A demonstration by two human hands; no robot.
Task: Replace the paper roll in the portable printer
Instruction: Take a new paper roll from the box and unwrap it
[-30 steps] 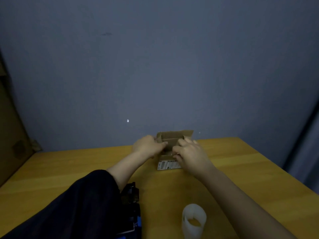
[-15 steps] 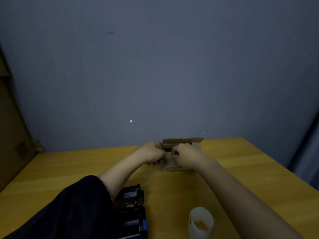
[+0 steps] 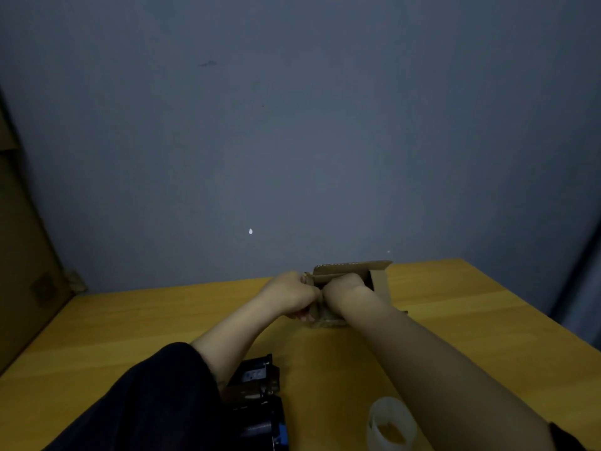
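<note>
1. A small cardboard box (image 3: pixel 353 271) sits at the far side of the counter (image 3: pixel 471 307), close to the wall. Its top flap stands up, so the box is open. I think the new paper roll is inside, but I cannot see it.

2. The left hand (image 3: pixel 289 296) is curled shut against the left side of the box. It looks like it holds the box steady so the box does not slide away.

3. The right hand (image 3: pixel 344 286) is at the open top of the box, with its fingers tucked in out of sight. I cannot tell if it has hold of anything in there. My guess is that it is reaching for the new roll.

4. The printer (image 3: pixel 257 402) is black with a bit of blue. It lies near the person, partly under the dark sleeve (image 3: pixel 146 402) of the left arm. It looks open on top, maybe so a roll can drop in, but it is too dark to be sure.

5. A white roll (image 3: pixel 390 424) stands on its end just right of the printer, well apart from the box. It looks nearly hollow, so it may be the old one, set aside to make room.

6. So the swap seems about half done. The new roll is not in the printer yet.
</note>
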